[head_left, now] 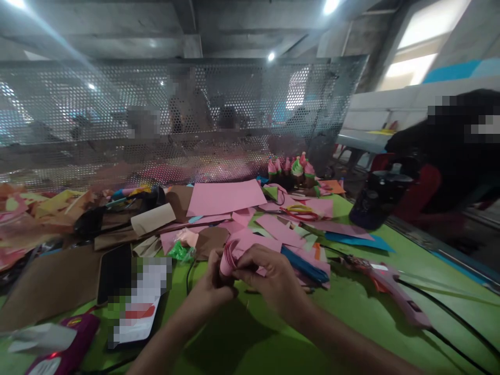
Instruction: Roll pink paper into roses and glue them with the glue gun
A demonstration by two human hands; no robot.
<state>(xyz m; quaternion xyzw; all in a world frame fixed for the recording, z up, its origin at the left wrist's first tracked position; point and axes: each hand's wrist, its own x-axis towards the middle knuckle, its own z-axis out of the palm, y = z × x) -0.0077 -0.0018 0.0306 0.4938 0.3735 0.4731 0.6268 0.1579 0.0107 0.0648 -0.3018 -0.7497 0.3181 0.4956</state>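
Between my two hands, above the green table, is a coiled strip of pink paper (228, 257) with several layers showing at its upper edge. My left hand (214, 278) closes its fingers around the coil's left side and underside. The fingers of my right hand (265, 268) pinch the coil from the right. Flat pink paper pieces (252, 240) lie just behind the coil. A dark blue rolled item (307, 265) rests to the right of my right hand. A small bag with bright green bits (182, 251) sits beyond my left hand.
A pink glue gun (400, 297) with a black cord lies right. Yellow-handled scissors (300, 212) rest on scraps; small pink-and-green cone figures (297, 166) stand behind. Phones (114, 273), brown cardboard (49, 284) and a purple device (68, 344) lie left. A dark jug (378, 200) stands right, near a person.
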